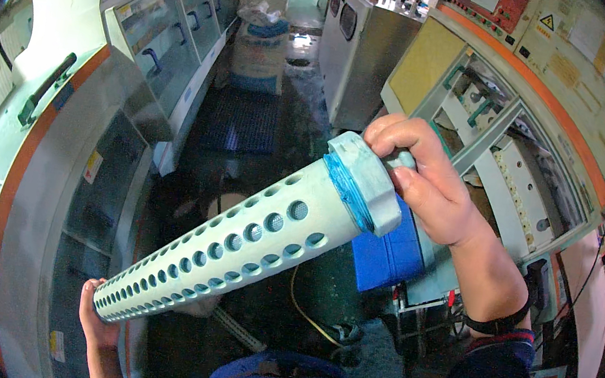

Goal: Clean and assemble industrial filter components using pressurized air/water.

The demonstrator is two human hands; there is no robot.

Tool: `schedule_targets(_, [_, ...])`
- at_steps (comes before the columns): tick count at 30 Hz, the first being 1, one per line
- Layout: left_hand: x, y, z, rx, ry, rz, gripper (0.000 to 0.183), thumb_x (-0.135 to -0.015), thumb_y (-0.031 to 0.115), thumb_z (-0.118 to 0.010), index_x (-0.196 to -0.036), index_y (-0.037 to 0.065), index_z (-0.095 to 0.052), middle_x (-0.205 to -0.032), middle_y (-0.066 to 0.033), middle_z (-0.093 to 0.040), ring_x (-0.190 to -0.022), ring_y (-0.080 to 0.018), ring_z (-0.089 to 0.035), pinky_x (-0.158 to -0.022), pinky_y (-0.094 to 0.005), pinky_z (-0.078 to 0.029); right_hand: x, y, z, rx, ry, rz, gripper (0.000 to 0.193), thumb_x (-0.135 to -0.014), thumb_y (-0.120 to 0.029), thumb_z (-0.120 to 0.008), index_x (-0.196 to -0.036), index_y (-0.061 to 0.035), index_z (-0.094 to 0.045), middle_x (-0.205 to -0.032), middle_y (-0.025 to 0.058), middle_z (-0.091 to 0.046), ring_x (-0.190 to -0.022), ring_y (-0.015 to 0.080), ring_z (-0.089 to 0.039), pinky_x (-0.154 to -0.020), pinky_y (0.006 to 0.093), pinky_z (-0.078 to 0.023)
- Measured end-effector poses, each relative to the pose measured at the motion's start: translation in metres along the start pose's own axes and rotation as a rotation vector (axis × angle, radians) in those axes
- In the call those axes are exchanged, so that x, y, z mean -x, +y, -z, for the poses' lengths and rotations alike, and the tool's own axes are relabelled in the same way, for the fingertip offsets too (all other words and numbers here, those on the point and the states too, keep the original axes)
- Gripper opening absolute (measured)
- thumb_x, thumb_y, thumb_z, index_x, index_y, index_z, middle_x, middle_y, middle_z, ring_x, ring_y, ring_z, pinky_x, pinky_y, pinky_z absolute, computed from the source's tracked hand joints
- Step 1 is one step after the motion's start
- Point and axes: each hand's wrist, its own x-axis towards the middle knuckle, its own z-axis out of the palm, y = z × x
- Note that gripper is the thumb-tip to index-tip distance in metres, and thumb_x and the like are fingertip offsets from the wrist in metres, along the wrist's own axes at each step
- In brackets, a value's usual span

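A long, pale grey-green perforated tube slants across my front, its rows of round holes running along its length. Mesh shows through some of the holes. My left hand is closed around the tube's lower, far-left end. At the upper right end sits a thick hexagonal cap, with blue wrapping around the threaded part below it. The thumb and fingers of my right hand pinch the small raised grip on the cap's outer face. The cap is seated at the tube's end.
On the left stand machine housings with clear doors and blue handles. A blue plastic box is below my right hand. An open-fronted machine lines the right side. Farther off are a sack and a steel cabinet. A thin hose crosses the dark floor.
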Motion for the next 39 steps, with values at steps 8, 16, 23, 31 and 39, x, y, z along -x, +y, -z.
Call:
schedule_targets(8, [0.001,-0.003,0.001,0.029,-0.011,-0.098,0.019,-0.104,0.028,-0.055,-0.105,0.010,-0.061,-0.108,-0.0070,-0.062,-0.103,-0.0206,-0.061,-0.094,-0.0389,-0.050,-0.012,-0.016,-0.004,-0.365,-0.049,-0.518,0.081,-0.093,-0.063,-0.060,-0.148,-0.0060,-0.044,-0.128,0.0096,-0.055,-0.116,0.0211,-0.056,-0.104,0.0370,-0.041])
schedule_targets(16, [-0.006,-0.010,0.024,-0.041,-0.014,-0.188,0.017,-0.104,0.026,-0.054,-0.106,0.009,-0.059,-0.107,-0.0081,-0.061,-0.103,-0.0206,-0.060,-0.095,-0.0382,-0.049,-0.017,-0.012,0.006,-0.157,-0.275,-0.298,0.085,-0.073,-0.038,-0.086,-0.144,-0.0076,-0.051,-0.131,0.0111,-0.059,-0.123,0.0257,-0.056,-0.108,0.0397,-0.042])
schedule_targets(23, [0.002,-0.008,0.006,0.031,-0.016,-0.134,0.018,-0.104,0.027,-0.055,-0.105,0.010,-0.060,-0.108,-0.0077,-0.062,-0.102,-0.0199,-0.061,-0.094,-0.0381,-0.049,-0.022,-0.022,0.012,0.045,-0.370,-0.063,0.096,-0.066,-0.029,-0.088,-0.149,-0.0069,-0.045,-0.145,0.0124,-0.051,-0.134,0.0270,-0.049,-0.115,0.0418,-0.037])
schedule_targets(31, [0.000,-0.008,0.008,0.024,0.058,-0.144,0.019,-0.104,0.028,-0.055,-0.104,0.010,-0.060,-0.107,-0.0078,-0.063,-0.100,-0.0207,-0.062,-0.093,-0.0379,-0.050,-0.033,-0.023,0.013,0.081,-0.411,0.019,0.090,-0.068,-0.027,-0.089,-0.145,-0.0068,-0.049,-0.147,0.0150,-0.049,-0.139,0.0327,-0.046,-0.116,0.0455,-0.035])
schedule_targets(39, [0.001,0.015,0.016,-0.041,0.056,-0.140,0.018,-0.105,0.029,-0.054,-0.105,0.011,-0.059,-0.105,-0.0067,-0.064,-0.096,-0.0190,-0.063,-0.089,-0.0370,-0.052,-0.033,-0.029,0.004,0.107,-0.400,0.026,0.084,-0.068,-0.029,-0.089,-0.141,-0.0052,-0.055,-0.148,0.0173,-0.051,-0.142,0.0354,-0.044,-0.116,0.0471,-0.035])
